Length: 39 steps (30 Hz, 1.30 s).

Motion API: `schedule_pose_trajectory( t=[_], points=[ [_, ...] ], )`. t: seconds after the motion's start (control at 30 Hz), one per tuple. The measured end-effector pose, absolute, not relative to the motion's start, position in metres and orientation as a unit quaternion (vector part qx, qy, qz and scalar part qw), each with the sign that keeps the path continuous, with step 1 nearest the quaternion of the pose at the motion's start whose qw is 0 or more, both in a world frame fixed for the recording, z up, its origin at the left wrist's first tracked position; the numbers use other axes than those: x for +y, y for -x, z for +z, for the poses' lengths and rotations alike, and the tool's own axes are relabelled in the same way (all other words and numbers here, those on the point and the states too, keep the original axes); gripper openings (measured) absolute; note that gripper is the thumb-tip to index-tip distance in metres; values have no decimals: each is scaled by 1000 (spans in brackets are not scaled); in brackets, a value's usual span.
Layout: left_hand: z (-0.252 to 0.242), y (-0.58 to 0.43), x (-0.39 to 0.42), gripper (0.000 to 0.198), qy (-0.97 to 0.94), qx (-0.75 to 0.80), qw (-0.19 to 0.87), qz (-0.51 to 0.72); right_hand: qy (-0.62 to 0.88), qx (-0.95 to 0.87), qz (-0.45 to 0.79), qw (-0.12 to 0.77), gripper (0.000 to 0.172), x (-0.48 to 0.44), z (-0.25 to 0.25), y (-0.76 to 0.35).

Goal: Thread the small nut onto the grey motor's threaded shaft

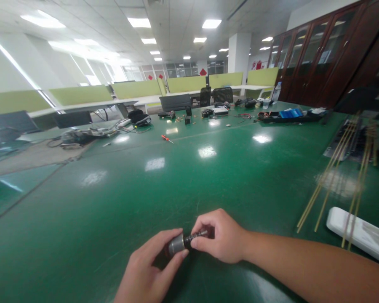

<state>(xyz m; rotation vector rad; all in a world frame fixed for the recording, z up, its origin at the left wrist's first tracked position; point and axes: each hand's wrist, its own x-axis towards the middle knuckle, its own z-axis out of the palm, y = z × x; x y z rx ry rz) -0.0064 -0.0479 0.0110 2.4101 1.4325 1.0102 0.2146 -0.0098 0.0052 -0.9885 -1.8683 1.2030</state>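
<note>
Near the front edge of the view, my left hand (150,265) is closed round a short grey metal cylinder (177,244), with the thumb and fingers on opposite sides of it. A narrower dark ridged shaft (188,240) sticks out of its right end and finishes in a thin silvery tip (204,233). My right hand (222,236) pinches this shaft between thumb and index finger, close beside the left fingertips. The piece lies roughly level, low over the green tabletop (177,189). The left palm hides the cylinder's far left end.
A screwdriver (166,138) with an orange-red handle lies farther back. Long thin yellowish rods (326,181) and a white flat case (360,233) are at right. Along the back stand a black tray (290,120), a plastic bottle (276,92) and a dark bag (139,118).
</note>
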Motion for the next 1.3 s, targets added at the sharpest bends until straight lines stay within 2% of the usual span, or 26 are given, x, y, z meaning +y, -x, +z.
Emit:
schedule_pose_trajectory(
  t=[1.3],
  points=[
    [14,12,-47,26,-808,475,49,346,382,-697,495,352,12,-8,2,-214]
  ],
)
